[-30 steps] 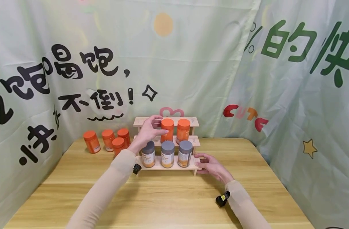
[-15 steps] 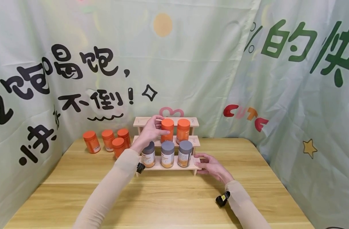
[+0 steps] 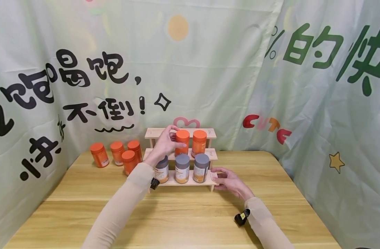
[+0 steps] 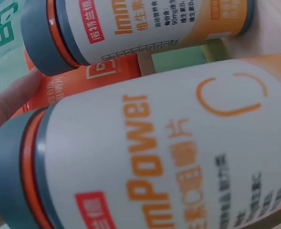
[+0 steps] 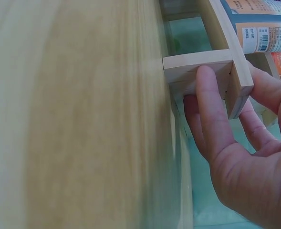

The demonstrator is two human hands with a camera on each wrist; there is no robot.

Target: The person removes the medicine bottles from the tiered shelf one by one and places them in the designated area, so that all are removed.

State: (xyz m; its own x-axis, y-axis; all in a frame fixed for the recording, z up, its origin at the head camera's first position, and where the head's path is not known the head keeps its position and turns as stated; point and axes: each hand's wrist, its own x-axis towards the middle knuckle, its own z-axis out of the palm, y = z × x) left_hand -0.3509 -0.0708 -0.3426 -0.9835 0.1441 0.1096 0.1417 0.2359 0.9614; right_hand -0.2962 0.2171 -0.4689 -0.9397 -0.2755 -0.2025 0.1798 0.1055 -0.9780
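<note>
The left hand [image 3: 162,146] has its thumb and fingers around an orange jar [image 3: 182,135] at the rack's [image 3: 205,132] middle step, next to another orange jar [image 3: 199,142]. The right hand [image 3: 232,183] grips the right end of the rack's bottom step. Three gray-topped jars [image 3: 182,168] stand on that step. Four more orange jars [image 3: 128,162] stand left of the rack, on the table [image 3: 190,218].

Lt-grn curtain [image 3: 215,79], yel star print [image 3: 336,162], wd tbl [image 3: 190,218]
</note>
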